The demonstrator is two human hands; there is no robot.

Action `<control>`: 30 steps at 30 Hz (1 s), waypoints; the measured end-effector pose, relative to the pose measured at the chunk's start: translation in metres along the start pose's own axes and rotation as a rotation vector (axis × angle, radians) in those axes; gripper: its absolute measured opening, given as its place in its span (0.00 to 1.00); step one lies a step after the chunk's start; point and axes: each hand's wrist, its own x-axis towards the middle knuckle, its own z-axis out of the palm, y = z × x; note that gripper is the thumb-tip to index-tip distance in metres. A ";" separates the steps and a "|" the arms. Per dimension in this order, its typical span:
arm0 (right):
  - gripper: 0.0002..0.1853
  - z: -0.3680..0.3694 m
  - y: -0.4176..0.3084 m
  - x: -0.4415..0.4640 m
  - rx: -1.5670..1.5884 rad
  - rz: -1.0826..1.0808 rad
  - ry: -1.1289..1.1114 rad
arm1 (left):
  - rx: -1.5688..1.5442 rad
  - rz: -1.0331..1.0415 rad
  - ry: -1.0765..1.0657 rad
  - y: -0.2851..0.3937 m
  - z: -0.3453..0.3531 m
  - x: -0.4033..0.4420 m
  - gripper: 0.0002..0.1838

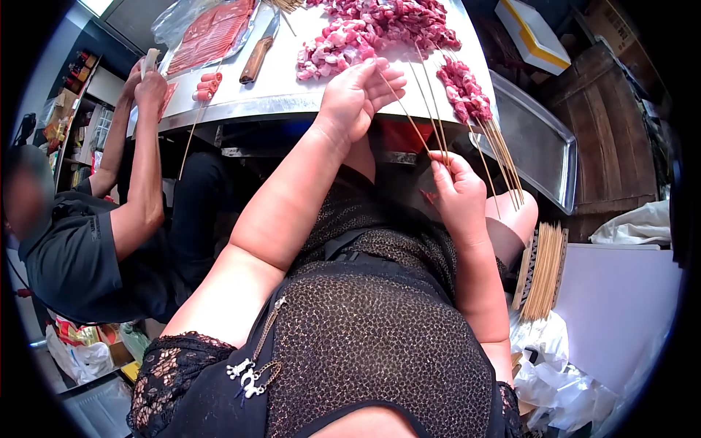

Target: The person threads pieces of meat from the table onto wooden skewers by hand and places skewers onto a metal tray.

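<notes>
My left hand (pixel 363 95) reaches to the near edge of a heap of raw meat chunks (pixel 380 33), its fingers stretched out. Whether its fingertips touch a chunk, I cannot tell. My right hand (pixel 460 182) is closed around the lower ends of several thin bamboo skewers (pixel 432 109). One of these slants up-left, its tip close to my left fingers; the others point up over the table edge. Just right of them, threaded meat skewers (pixel 465 91) lie on the white table (pixel 281 91) with their bare sticks hanging over the edge.
A wooden-handled knife (pixel 257 58) and sliced meat (pixel 212 36) on plastic lie at the left, near small meat rolls (pixel 208 86) on a stick. A co-worker (pixel 87 226) sits there. To the right are a metal tray (pixel 537 139) and a bundle of bare skewers (pixel 544 270).
</notes>
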 end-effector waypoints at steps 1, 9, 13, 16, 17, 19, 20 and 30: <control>0.09 -0.001 0.000 0.000 0.004 0.006 -0.009 | 0.001 -0.001 -0.001 0.000 0.000 0.000 0.16; 0.09 -0.006 0.002 -0.002 -0.090 -0.105 -0.049 | 0.015 0.030 0.009 -0.001 0.001 0.002 0.13; 0.09 -0.001 -0.002 -0.002 -0.047 -0.031 -0.004 | -0.049 0.018 0.027 -0.004 0.007 -0.002 0.13; 0.09 0.006 0.004 -0.003 -0.052 -0.054 0.009 | -0.118 0.027 0.021 -0.007 0.009 -0.003 0.12; 0.08 0.008 0.007 -0.002 -0.051 -0.083 0.019 | -0.118 0.037 0.046 -0.008 0.012 -0.005 0.12; 0.08 0.010 0.006 -0.001 -0.062 -0.102 0.025 | -0.118 0.047 0.073 -0.010 0.015 -0.008 0.11; 0.08 0.010 0.006 -0.001 -0.068 -0.112 0.030 | -0.140 0.058 0.079 -0.011 0.016 -0.009 0.11; 0.09 0.012 -0.008 0.003 0.015 -0.084 0.009 | -0.127 0.008 -0.017 -0.012 0.018 -0.011 0.12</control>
